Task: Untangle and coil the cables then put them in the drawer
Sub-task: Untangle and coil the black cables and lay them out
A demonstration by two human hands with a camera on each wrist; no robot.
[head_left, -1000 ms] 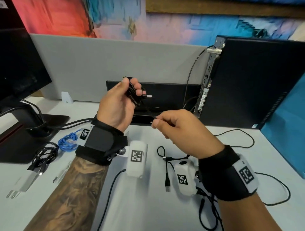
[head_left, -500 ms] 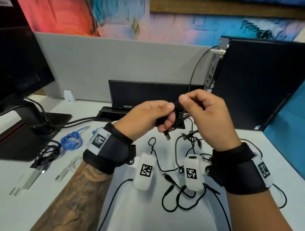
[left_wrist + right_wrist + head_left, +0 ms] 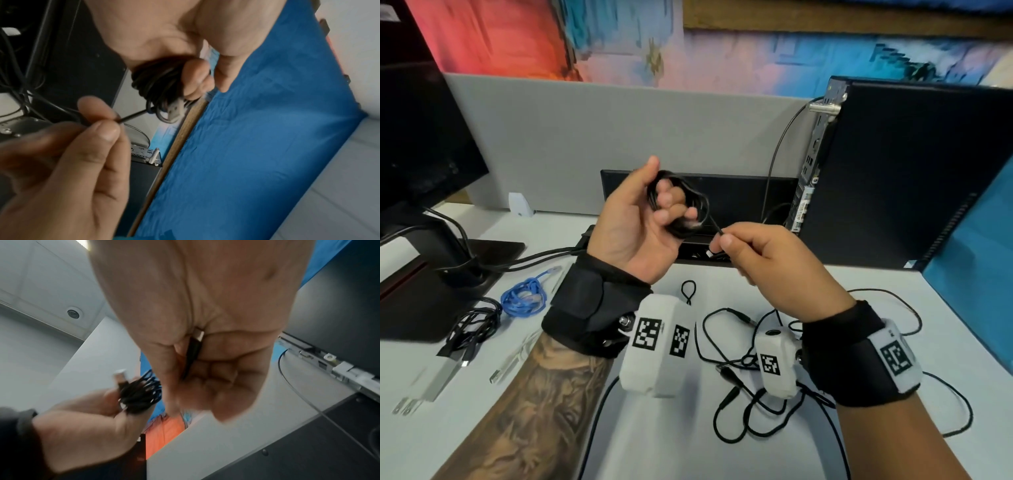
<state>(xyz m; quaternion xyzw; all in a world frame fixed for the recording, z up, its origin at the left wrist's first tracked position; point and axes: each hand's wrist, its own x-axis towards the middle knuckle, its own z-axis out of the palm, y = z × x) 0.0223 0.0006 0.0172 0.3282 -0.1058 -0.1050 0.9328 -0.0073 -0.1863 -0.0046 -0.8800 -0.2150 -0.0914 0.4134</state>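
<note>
My left hand (image 3: 640,219) grips the coiled black cable (image 3: 681,209); my right hand (image 3: 767,263) pinches its loose end above the bench (image 3: 688,445).

Black cable coil (image 3: 158,78) in left hand (image 3: 180,40)

The left hand (image 3: 640,219) is hiding part of the black coil (image 3: 681,205) behind its curled fingers; the right hand (image 3: 767,263) is covering most of the plug (image 3: 196,344); the loose black cables (image 3: 739,387) are passing under the wrist cameras; the monitor (image 3: 421,144) is running off the left edge.
</note>
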